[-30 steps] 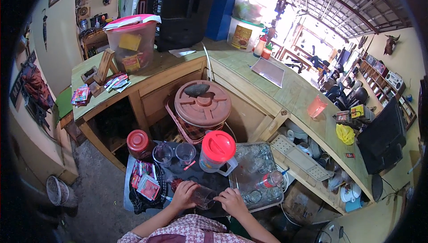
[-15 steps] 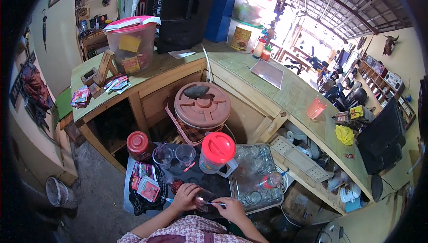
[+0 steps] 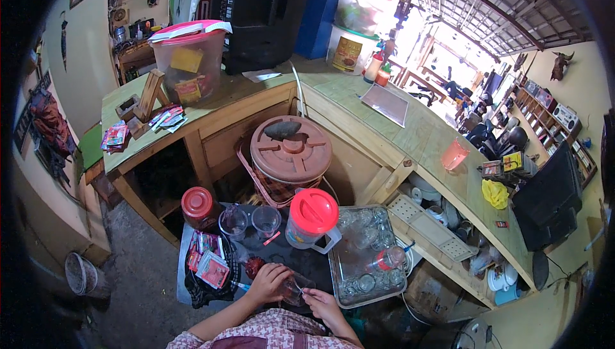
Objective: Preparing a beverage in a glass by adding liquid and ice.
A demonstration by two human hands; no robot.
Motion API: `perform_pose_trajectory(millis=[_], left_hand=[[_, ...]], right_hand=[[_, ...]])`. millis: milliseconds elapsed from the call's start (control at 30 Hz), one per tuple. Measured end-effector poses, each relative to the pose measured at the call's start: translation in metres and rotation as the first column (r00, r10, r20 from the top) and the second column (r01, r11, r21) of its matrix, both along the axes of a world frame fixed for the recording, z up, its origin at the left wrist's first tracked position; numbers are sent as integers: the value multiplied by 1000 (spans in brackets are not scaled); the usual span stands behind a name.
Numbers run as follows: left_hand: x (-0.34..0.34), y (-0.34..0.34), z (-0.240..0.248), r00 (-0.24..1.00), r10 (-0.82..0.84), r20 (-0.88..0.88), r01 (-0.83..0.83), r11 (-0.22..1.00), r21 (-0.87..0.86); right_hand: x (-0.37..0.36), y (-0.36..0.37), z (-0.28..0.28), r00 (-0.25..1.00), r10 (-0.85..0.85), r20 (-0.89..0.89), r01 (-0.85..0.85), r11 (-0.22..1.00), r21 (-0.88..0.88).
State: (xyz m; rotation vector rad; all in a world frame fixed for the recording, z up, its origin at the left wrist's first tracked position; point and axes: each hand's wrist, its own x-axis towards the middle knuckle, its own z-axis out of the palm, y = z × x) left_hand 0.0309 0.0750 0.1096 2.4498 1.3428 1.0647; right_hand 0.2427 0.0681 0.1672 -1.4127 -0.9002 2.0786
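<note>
Glass is what the risk turns on: the clear tumbler point(image 3: 296, 288), tipped on its side just below the red-lidded pitcher point(image 3: 312, 219), could slip and knock the metal tray point(image 3: 349, 285) of glasses to the pitcher's right if the grip loosens. Left hand point(image 3: 269, 282) has its fingers curled closed around the tumbler; right hand point(image 3: 318, 300) pinches narrowly at its rim, on something too small to tell.

We see a small drink stall: an L-shaped wooden counter point(image 3: 410, 125), a red-lidded pitcher point(image 3: 312, 221), a tray of glasses point(image 3: 368, 253) near us, sachet packets point(image 3: 208, 262) at left, open street far right.
</note>
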Motion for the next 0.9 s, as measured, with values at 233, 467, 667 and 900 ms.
perform_pose_trajectory(millis=[233, 467, 667, 900], left_hand=[[-7, -4, 5, 992, 106, 63, -105, 994, -16], [-4, -2, 4, 991, 86, 103, -85, 996, -19], [-5, 0, -5, 1000, 8, 29, -8, 1000, 0], [-4, -2, -1, 999, -43, 9, 44, 997, -58]], right_hand=[[18, 1, 9, 983, -119, -138, 90, 975, -201], [10, -8, 9, 977, -35, 211, -61, 901, 430], [-7, -5, 43, 680, -195, 706, -555, 492, 671], [1, 11, 50, 543, -287, 790, -728, 307, 612]])
